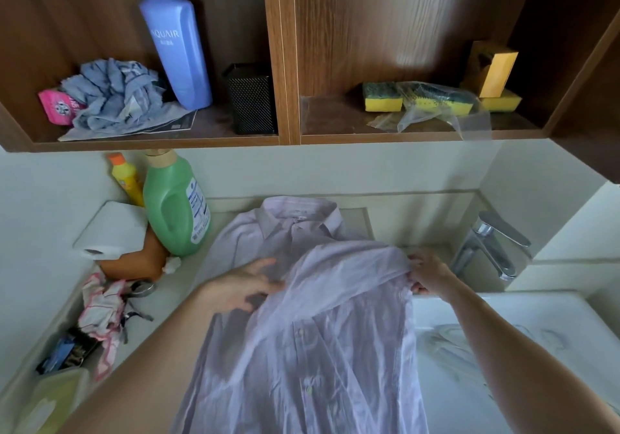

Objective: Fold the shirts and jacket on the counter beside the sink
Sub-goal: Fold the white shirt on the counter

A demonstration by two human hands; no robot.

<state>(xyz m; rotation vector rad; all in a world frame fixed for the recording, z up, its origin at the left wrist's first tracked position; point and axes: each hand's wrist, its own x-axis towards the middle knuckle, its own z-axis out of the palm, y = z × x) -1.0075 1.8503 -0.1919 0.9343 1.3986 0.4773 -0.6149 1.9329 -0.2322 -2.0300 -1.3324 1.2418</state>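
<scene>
A pale lilac button-up shirt [302, 326] lies on the counter [174, 299] left of the sink, collar toward the wall. Its right side is lifted and turned over toward the middle. My left hand [241, 286] rests on the shirt's chest with fingers spread, its fingertips at the edge of the turned-over cloth. My right hand [427, 274] pinches the raised fold of fabric at the shirt's right shoulder, above the sink's edge. No other shirt or jacket shows on the counter.
A white sink [523, 349] with a chrome tap [493, 242] lies to the right. A green detergent bottle [174, 205], yellow bottle [125, 178], paper roll [110, 229], crumpled pink-edged cloth [104, 309] and small items crowd the counter's left. Wooden shelves above hold a blue bottle [174, 41], rags and sponges [436, 98].
</scene>
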